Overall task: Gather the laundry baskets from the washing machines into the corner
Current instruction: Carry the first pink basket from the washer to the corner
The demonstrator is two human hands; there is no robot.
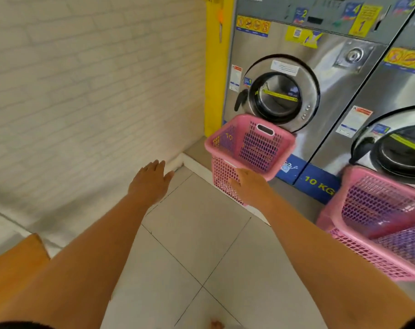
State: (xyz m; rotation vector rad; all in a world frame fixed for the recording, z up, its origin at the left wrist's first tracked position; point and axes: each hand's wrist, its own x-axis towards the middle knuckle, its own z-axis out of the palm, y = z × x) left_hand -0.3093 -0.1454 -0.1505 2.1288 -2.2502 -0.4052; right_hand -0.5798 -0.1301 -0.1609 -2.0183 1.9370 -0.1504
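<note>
A pink mesh laundry basket (251,148) stands on the raised step in front of the left washing machine (296,74), empty and tilted toward me. My right hand (249,184) lies against its near wall, fingers on the mesh; whether they grip it I cannot tell. My left hand (152,179) hovers open, palm down, over the floor near the wall corner. Two more pink baskets (377,210), nested, sit before the right washing machine (396,138).
A white brick wall (83,91) runs along the left and meets a yellow pillar (216,67) beside the machines. A low white curb (197,165) edges the machines' step. A wooden bench corner (14,264) is at lower left. Light floor tiles (190,257) lie below.
</note>
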